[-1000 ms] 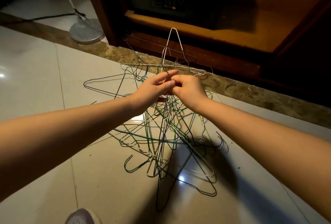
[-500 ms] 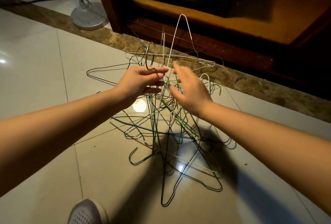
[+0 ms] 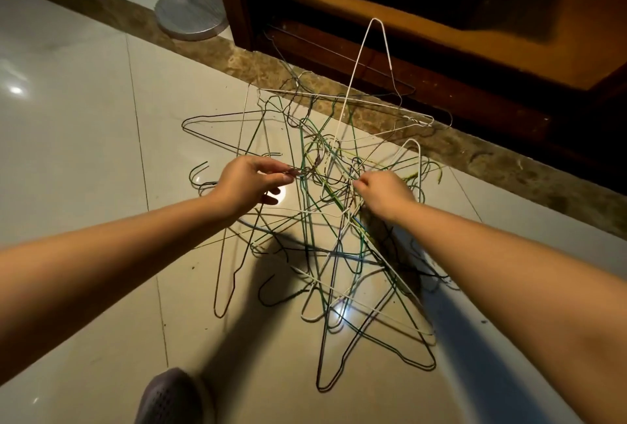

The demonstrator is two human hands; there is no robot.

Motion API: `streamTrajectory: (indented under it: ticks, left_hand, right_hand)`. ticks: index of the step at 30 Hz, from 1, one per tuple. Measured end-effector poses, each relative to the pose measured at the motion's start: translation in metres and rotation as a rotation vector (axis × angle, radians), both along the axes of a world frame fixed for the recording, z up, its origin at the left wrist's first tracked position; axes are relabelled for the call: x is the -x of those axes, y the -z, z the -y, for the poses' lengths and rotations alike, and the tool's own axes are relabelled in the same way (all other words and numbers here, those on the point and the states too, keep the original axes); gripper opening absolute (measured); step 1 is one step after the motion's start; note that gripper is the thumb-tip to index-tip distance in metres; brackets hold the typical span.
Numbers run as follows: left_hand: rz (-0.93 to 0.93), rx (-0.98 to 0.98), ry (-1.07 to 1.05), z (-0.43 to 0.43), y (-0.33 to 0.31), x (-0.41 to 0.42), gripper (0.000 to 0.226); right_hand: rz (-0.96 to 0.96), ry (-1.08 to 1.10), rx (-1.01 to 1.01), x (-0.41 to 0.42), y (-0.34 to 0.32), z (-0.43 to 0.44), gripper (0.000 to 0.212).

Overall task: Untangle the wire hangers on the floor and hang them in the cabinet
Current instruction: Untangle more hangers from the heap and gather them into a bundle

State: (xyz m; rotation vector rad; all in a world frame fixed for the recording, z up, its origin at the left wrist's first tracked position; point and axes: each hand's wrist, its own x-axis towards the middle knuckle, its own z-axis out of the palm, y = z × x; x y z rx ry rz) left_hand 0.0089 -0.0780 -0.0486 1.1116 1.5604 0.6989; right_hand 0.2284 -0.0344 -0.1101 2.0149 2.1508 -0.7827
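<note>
A tangle of wire hangers [image 3: 325, 247], green, white and dark, lies on the pale tiled floor. One white hanger [image 3: 369, 60] sticks up out of the pile toward the cabinet [image 3: 441, 33]. My left hand [image 3: 251, 182] pinches a dark hook wire at the left of the knot. My right hand [image 3: 383, 193] grips wires at the right of the knot, its fingertips hidden among them. The two hands are apart, with the knot between them.
The open wooden cabinet stands at the back, with a brown stone strip [image 3: 509, 166] along its foot. A round metal lamp base [image 3: 191, 15] with a cord sits at the back left. My shoe [image 3: 171, 396] shows at the bottom edge.
My hands were pressed together high on the pile, then came apart. Both have dropped lower into the knot and taken hold of separate wires. The pile has spread out.
</note>
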Motion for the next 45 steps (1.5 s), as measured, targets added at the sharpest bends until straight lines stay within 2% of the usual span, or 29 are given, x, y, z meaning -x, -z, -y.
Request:
streamTrajectory:
  ticks: [3, 5, 9, 12, 21, 26, 31, 41, 45]
  left_hand:
    - [0.002, 0.006, -0.025, 0.001, 0.007, 0.005, 0.018]
    - [-0.021, 0.009, -0.039, 0.002, 0.012, 0.011, 0.017]
    - [-0.063, 0.016, -0.074, 0.002, 0.019, 0.028, 0.014]
    - [-0.083, 0.027, -0.073, 0.003, 0.025, 0.039, 0.013]
    - [-0.175, 0.064, 0.030, 0.000, 0.038, 0.051, 0.011]
    - [-0.161, 0.078, 0.025, -0.004, 0.041, 0.048, 0.007]
    - [-0.161, 0.073, 0.053, -0.002, 0.045, 0.049, 0.009]
    - [-0.138, 0.016, -0.010, -0.002, 0.041, 0.044, 0.014]
    - [-0.156, -0.003, 0.030, 0.000, 0.036, 0.039, 0.016]
  right_hand:
    - [0.100, 0.022, 0.144, 0.016, 0.015, 0.012, 0.037]
    - [0.114, 0.090, 0.187, 0.027, 0.024, 0.019, 0.031]
    - [0.070, 0.291, 0.199, 0.038, 0.031, 0.024, 0.021]
    - [0.024, 0.351, 0.180, 0.036, 0.028, 0.021, 0.029]
    - [0.187, -0.014, 0.143, 0.026, 0.022, 0.026, 0.028]
    - [0.364, -0.273, 0.022, 0.019, 0.016, 0.025, 0.034]
    - [0.436, -0.442, -0.118, 0.002, 0.013, 0.028, 0.033]
    - [0.387, -0.474, -0.130, -0.026, -0.001, 0.024, 0.035]
    - [0.328, -0.406, -0.144, -0.039, -0.010, 0.022, 0.039]
